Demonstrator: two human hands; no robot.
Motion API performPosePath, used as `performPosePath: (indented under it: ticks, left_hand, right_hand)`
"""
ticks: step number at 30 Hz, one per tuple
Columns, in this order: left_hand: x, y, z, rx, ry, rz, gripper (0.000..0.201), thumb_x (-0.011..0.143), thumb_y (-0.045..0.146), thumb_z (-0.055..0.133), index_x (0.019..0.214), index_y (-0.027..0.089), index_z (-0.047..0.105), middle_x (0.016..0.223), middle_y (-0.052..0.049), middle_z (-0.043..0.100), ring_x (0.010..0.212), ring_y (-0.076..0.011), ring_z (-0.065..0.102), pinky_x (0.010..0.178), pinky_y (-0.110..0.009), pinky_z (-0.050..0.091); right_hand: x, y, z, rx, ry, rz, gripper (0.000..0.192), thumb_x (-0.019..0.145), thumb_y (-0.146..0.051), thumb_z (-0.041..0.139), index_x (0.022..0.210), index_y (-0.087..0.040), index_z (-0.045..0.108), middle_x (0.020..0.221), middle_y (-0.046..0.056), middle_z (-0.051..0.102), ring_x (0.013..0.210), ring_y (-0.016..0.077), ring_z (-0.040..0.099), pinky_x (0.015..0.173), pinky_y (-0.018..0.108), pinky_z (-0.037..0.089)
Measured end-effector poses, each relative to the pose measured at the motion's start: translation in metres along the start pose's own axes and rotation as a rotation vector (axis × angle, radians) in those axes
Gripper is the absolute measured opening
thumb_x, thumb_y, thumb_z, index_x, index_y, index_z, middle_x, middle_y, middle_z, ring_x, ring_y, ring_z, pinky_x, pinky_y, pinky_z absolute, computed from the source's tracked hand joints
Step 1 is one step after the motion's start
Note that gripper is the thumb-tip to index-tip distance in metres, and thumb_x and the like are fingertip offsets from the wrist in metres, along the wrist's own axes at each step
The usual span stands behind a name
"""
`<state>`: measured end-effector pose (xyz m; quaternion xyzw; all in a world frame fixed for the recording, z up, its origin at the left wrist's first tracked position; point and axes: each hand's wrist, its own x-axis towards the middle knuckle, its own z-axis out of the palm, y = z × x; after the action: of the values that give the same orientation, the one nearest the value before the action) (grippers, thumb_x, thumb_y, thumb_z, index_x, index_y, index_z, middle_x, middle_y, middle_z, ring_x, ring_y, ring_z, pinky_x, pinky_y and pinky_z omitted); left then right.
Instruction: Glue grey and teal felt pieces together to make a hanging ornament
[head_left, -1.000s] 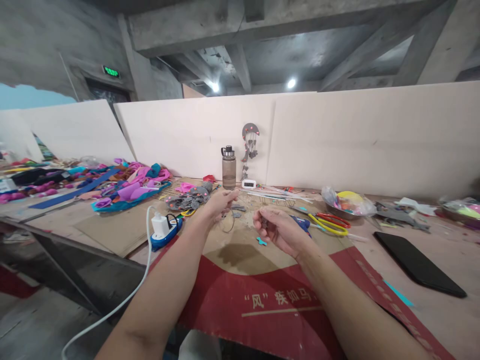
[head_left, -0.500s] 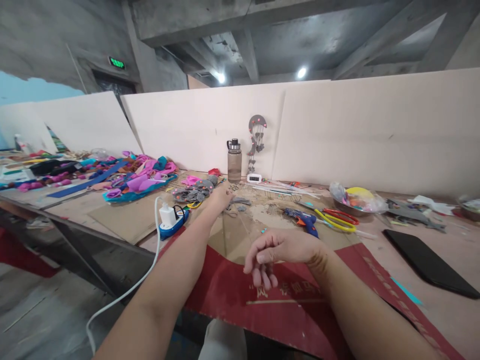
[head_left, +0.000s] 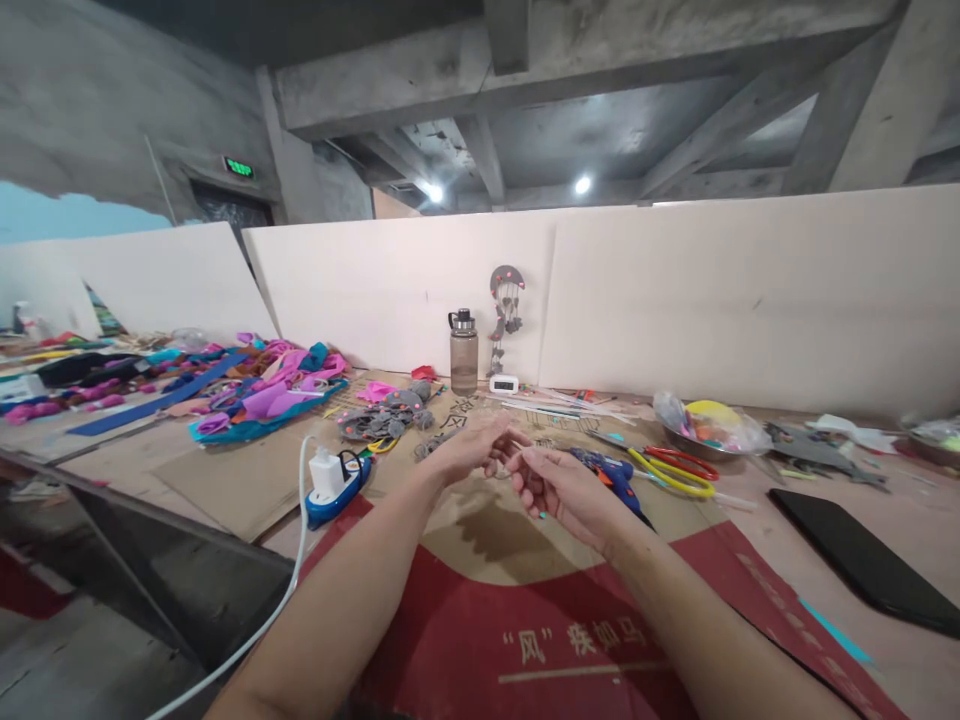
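My left hand point(head_left: 480, 448) and my right hand point(head_left: 559, 488) meet above the cardboard sheet point(head_left: 487, 560), fingers curled and tips close together. Both are closed in a pinch. Something thin, perhaps a thread, shows between them, but it is too small to name. Just beyond my right hand lies a blue glue gun point(head_left: 611, 475), partly covered by it. To the left of my left hand sits a pile of grey felt pieces point(head_left: 386, 415) with pink dots.
A water bottle point(head_left: 464, 355) and a small white clock point(head_left: 503, 385) stand by the board. Yellow-handled scissors point(head_left: 675, 475), a bowl of wrapped bits point(head_left: 712, 435) and a black phone point(head_left: 862, 555) lie right. A white charger point(head_left: 326, 475) sits left, near colourful felt scraps point(head_left: 277, 385).
My left hand has drawn back from the grey felt pieces toward me. My right hand has risen forward to meet it, its fingers now pinched. The view has tilted up slightly.
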<state>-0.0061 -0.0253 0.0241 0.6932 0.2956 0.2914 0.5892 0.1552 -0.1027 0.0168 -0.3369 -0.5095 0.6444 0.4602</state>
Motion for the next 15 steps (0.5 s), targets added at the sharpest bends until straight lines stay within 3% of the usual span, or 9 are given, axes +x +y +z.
performPosePath:
  ticks: [3,5,11,15]
  left_hand:
    - [-0.004,0.002,0.004,0.046,-0.021,-0.012,0.063,0.078,0.073,0.04,0.078,0.013,0.062,0.051,0.004,0.037,0.045,-0.0066,0.029,0.042,-0.021,0.018]
    - [-0.006,0.005,0.003,0.111,-0.027,0.002,0.055,0.076,0.069,0.049,0.072,0.014,0.058,0.05,0.007,0.028,0.044,-0.0061,0.021,0.042,-0.021,0.015]
    - [-0.003,0.004,-0.007,0.263,0.073,-0.019,0.042,0.066,0.057,0.066,0.068,0.015,0.058,0.056,0.005,0.04,0.047,-0.0065,0.031,0.042,-0.021,0.024]
    - [0.001,-0.001,-0.015,0.182,0.266,-0.001,0.039,0.068,0.053,0.066,0.076,0.015,0.061,0.051,0.007,0.037,0.043,-0.0053,0.027,0.041,-0.021,0.019]
  right_hand:
    - [0.002,-0.002,-0.005,0.039,0.04,-0.027,0.031,0.074,-0.044,0.07,0.08,-0.015,0.063,0.065,-0.001,0.06,0.05,0.0071,0.052,0.046,0.019,0.04]
    - [0.003,-0.002,-0.008,0.058,0.076,-0.029,0.028,0.074,-0.041,0.072,0.08,-0.015,0.063,0.065,-0.001,0.06,0.05,0.0069,0.051,0.046,0.019,0.04]
    - [0.003,0.001,-0.008,0.07,0.105,-0.009,0.027,0.071,-0.039,0.074,0.076,-0.015,0.063,0.062,-0.001,0.058,0.049,0.0061,0.049,0.046,0.019,0.039]
    - [0.003,0.002,-0.007,0.057,0.125,-0.017,0.028,0.066,-0.037,0.078,0.077,-0.016,0.063,0.067,-0.001,0.059,0.051,0.0059,0.048,0.046,0.019,0.038]
